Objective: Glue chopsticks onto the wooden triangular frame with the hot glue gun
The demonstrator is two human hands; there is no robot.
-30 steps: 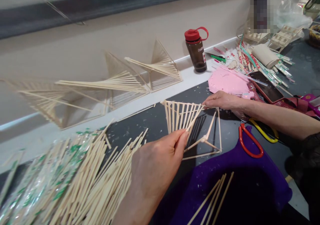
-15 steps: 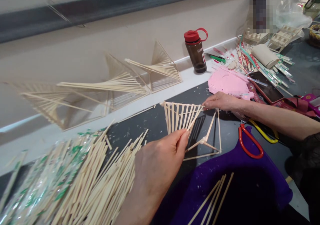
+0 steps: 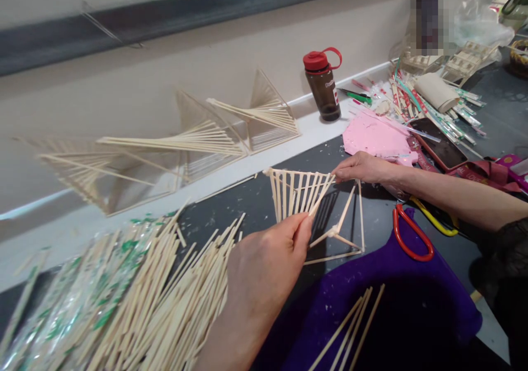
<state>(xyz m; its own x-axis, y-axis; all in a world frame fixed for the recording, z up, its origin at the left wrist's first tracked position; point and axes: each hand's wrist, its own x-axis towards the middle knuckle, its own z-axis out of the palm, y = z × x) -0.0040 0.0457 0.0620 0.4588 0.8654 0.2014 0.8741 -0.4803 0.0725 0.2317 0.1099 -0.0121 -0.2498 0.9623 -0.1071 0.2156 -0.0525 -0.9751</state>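
Note:
My left hand pinches a wooden chopstick between thumb and fingers, at the near side of a small frame built of chopsticks. Its slats fan out from a top bar, and their lower ends are hidden behind my left hand. At the top right corner of the frame, my right hand has its fingertips closed on the far end of that same chopstick. Further right, thin sticks meet at a pale lump of a joint above the dark table.
Loose chopsticks and wrapped ones lie at left. A larger twisted stick model stands along the wall, near a red-capped bottle. Red-handled scissors, purple cloth, pink sheet and a phone are at right.

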